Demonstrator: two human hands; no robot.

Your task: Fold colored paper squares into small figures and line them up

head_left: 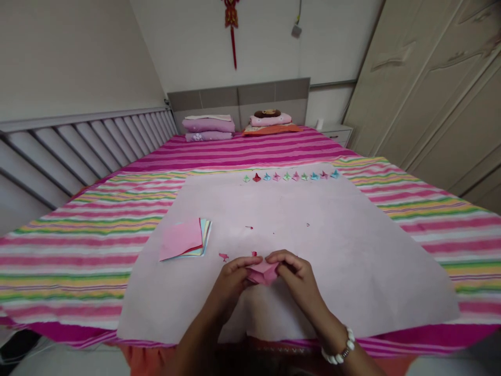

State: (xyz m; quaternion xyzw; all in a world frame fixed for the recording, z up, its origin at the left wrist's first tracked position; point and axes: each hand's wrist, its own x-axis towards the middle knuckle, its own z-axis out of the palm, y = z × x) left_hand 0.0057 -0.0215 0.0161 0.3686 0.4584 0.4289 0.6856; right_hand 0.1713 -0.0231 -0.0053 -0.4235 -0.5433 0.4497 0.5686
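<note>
Pinching folded pink paper (263,273) at either side with left hand (231,278) and right hand (296,271) | over pale sheet (360,282) | with paper stack (182,239) left of grip, folded-paper row (296,176) well beyond

Paper stack (182,239) left of folded paper (263,273), figures (287,176) behind

Along the far edge of the bed (195,153), a grey headboard (274,94). Near its far left corner, stacked purple pillows (209,126); to their right, pink and orange bedding (270,121). Beyond the far right corner, a white nightstand (337,135) and a tall pale wardrobe (415,78). Down the left edge, a slatted railing (78,118). High on the wall (266,47), a red tasselled ornament (231,18).
</note>
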